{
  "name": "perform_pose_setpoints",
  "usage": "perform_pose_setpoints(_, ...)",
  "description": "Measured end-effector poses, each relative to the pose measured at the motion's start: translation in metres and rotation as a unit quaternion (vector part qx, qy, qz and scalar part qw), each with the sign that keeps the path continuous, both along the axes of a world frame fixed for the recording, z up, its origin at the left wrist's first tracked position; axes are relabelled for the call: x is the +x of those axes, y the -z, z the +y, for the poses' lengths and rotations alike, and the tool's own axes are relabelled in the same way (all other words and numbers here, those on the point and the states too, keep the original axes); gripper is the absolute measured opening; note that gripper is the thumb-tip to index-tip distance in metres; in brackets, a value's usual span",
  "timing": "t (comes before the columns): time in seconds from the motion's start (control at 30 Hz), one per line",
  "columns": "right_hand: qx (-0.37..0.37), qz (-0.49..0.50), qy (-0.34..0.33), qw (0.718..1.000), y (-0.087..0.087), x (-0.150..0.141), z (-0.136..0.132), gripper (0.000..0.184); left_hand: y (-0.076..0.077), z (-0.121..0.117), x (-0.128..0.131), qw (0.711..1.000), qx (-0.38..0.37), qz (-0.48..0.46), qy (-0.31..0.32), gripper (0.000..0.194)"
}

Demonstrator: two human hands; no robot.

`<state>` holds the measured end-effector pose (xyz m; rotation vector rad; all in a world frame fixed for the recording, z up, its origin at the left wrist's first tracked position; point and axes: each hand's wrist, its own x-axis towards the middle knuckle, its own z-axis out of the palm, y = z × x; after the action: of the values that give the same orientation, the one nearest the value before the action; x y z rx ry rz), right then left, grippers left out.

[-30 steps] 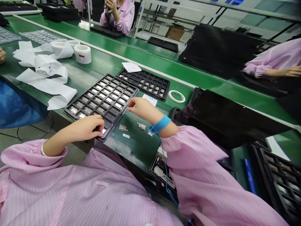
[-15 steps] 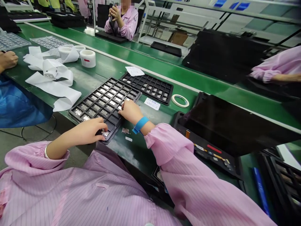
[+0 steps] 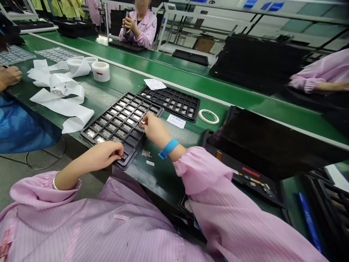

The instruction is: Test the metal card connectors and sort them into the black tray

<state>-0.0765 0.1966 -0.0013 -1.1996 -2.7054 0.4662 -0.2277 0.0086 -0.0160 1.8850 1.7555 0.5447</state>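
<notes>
A black compartment tray (image 3: pixel 132 141) lies at the table's near edge, many of its cells holding small silvery electronic parts (image 3: pixel 117 121). Over its near corner my left hand (image 3: pixel 105 154) pinches one small metal part (image 3: pixel 122 158) between thumb and fingers. My right hand (image 3: pixel 156 130), with a blue wristband (image 3: pixel 168 147), is over the tray's right side. Its fingertips are closed around another small metal part (image 3: pixel 141 124), mostly hidden. One loose part (image 3: pixel 146 153) and a small white label (image 3: pixel 149 163) rest on the green table just right of the tray.
A second black tray (image 3: pixel 188 97) stands behind, beside a handwritten note (image 3: pixel 176 121) and a tape ring (image 3: pixel 208 116). Label rolls (image 3: pixel 100 71) and loose white strips (image 3: pixel 67 105) lie left. An opened device (image 3: pixel 251 178) sits right. A co-worker's hand (image 3: pixel 11 75) shows at left.
My left hand has picked the metal part up out of the near corner cell. My right hand has shifted slightly, and a metal part now shows at its fingertips.
</notes>
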Motion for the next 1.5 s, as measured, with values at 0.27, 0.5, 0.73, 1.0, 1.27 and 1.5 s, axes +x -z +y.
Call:
perform_pose_setpoints(0.27,-0.090,-0.114,-0.059,0.988,-0.036,0.039,0.026,0.011,0.006,0.014,0.067,0.996,0.021,-0.072,0.057,0.003)
perform_pose_setpoints(0.5,0.013,-0.049,-0.007,0.999,-0.004,-0.006,0.033,0.019,-0.010,0.034,0.053,0.991,0.131,0.033,-0.017,0.015)
perform_pose_setpoints(0.73,0.017,-0.028,0.024,0.999,0.020,-0.021,0.033,0.027,-0.019,0.016,-0.050,0.996,-0.025,0.073,-0.048,0.024)
perform_pose_setpoints(1.0,0.021,-0.007,0.038,0.999,0.025,-0.024,0.028,0.014,-0.009,0.016,-0.047,0.996,-0.053,0.071,0.012,0.019)
perform_pose_setpoints(1.27,0.025,-0.009,0.069,0.997,0.022,-0.023,0.026,0.025,-0.009,0.015,-0.049,0.994,-0.064,0.089,0.023,0.020)
perform_pose_setpoints(1.5,0.016,0.011,0.051,0.998,0.019,-0.022,0.024,0.021,-0.017,0.016,-0.044,0.996,-0.052,0.068,0.040,0.014)
